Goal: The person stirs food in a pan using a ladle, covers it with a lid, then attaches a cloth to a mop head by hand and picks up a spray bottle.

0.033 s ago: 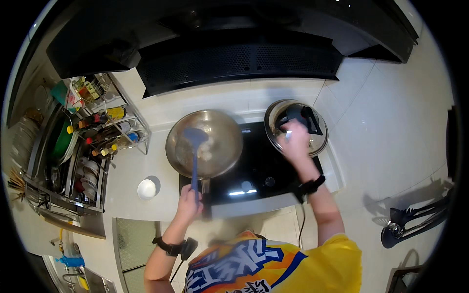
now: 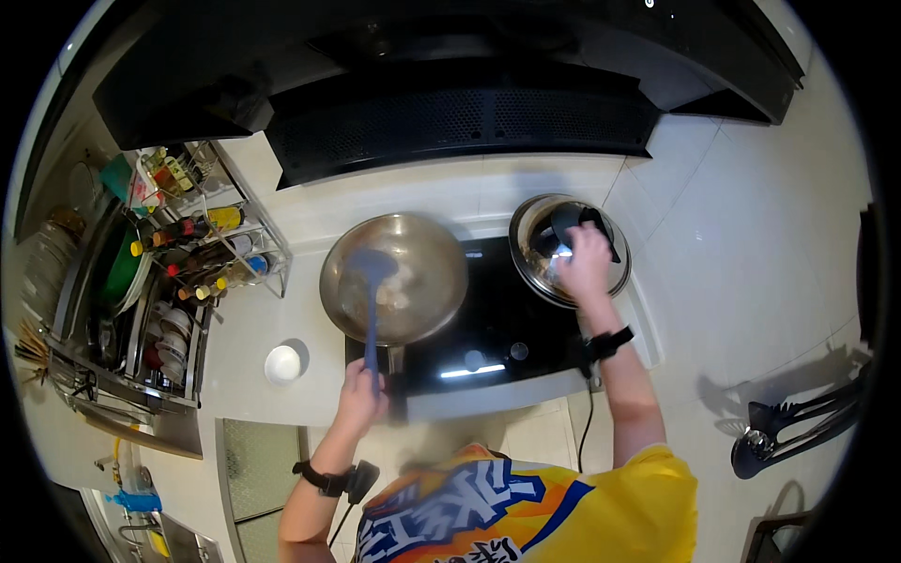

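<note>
My left hand [image 2: 361, 399] is closed round the handle of a blue-grey spatula [image 2: 373, 305]. Its blurred blade rests inside a wide metal wok [image 2: 439, 281] on the left of the cooktop, beside a few pale pieces of food [image 2: 399, 289]. Over the right burner stands a round pot [image 2: 549, 293] covered by a glass lid [image 2: 540, 239] with a metal rim. My right hand [image 2: 587, 263] is on the lid's black handle [image 2: 597, 225], fingers curled against it; the hand partly hides the grip.
A small white bowl [image 2: 282, 364] sits on the counter left of the black cooktop [image 2: 507, 328]. Bottles fill a metal rack [image 2: 272, 239] at the left. Overhead is a dark range hood [image 2: 460, 117]. Black utensils [image 2: 798, 422] hang on the right wall.
My right hand has shifted slightly right and up to the lid's handle, and it is less blurred. The left hand and the spatula have barely moved.
</note>
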A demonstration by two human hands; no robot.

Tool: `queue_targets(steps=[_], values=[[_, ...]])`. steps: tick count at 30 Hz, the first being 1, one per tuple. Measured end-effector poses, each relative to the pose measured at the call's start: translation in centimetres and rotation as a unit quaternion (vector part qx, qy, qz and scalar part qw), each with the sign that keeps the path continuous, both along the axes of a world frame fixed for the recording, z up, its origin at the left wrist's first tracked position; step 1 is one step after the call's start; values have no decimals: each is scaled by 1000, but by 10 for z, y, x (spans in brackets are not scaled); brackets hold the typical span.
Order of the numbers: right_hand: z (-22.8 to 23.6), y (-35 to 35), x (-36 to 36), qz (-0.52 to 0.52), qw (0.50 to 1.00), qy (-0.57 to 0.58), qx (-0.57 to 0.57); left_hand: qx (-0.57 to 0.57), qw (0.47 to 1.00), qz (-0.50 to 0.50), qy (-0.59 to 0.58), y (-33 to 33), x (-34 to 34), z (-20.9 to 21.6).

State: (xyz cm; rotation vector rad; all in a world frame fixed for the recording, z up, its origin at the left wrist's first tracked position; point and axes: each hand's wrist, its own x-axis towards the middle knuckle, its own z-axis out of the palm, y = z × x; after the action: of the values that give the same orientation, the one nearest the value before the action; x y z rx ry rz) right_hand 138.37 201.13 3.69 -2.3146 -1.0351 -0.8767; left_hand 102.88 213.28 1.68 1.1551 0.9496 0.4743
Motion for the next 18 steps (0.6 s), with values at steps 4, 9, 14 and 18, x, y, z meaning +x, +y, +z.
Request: queue_targets(steps=[4,9,14,18], values=[[-5,-23,70,-98,956,265,-77,10,999,40,-36,0,-33,-7],[-19,-21,103,-41,922,383,49,14,994,86,-73,-8,-62,-2],[1,-18,68,-58,945,317,53,25,989,132,-66,-4,-99,-6],[32,-19,18,-40,942,332,32,42,980,178,-79,0,-131,-11]])
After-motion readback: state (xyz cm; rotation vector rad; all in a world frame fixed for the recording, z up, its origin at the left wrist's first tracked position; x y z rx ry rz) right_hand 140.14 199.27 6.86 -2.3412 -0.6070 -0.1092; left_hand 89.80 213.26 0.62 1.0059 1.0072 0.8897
